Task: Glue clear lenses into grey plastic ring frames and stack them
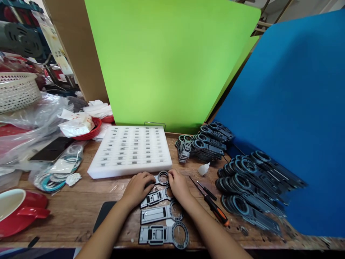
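Four grey flat ring-ended brackets lie in a column before me, their rings to the right. My left hand point(138, 187) has its fingers curled over the left end of the farthest ring-ended bracket point(163, 178), largely covering its flat part. At the right edge of that bracket's ring, my right hand point(178, 184) is closed, with its fingertips partly hidden. Nearer to me are a second bracket point(154, 198), a third bracket point(153, 214) and the nearest bracket point(155, 235).
Behind my hands stands a white foam tray point(129, 171) with rows of small metal pieces. To the right are a screwdriver point(215, 208), a small white bottle point(204, 169) and stacked brackets point(242, 180). A red mug point(32, 212) and a phone point(52, 149) are at left.
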Tool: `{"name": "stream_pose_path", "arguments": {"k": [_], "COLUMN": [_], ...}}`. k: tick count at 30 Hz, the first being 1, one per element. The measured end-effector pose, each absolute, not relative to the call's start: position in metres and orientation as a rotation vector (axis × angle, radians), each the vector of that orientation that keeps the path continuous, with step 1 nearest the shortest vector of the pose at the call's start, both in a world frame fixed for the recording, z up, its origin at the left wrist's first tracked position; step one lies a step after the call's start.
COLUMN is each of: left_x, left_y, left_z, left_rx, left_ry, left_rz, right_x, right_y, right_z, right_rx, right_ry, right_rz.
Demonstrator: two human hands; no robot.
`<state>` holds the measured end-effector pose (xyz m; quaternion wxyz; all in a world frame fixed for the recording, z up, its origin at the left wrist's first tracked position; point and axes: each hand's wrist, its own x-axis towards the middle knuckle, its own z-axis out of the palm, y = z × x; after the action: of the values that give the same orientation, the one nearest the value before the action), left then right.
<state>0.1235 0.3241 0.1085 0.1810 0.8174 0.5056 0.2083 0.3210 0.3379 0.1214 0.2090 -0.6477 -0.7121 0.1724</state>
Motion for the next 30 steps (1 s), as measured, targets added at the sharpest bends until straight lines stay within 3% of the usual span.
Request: {"name": "stream_pose_path", "arguments": {"k": [14,20,30], "left_x": [0.128,0.136,0.163], "left_y": [0.33,0.333,0.325], "left_z": [0.122,0.123,0.136], "left_rx": [2.628,2.681,2.66], "left_ry": [1.257,1.151,1.292], "left_rz": [0.376,0.333,0.416], "right_x": [0.347,0.355,0.338], "right_y": [0.326,0.322,0.364], "right_z": [0.122,0.134,0.175], "right_rx": [-1.613,-1.445,-1.433], "right_ry": [-2.382,-2.694,-2.571], "right_rz": [0.347,0.096,0.246]}}
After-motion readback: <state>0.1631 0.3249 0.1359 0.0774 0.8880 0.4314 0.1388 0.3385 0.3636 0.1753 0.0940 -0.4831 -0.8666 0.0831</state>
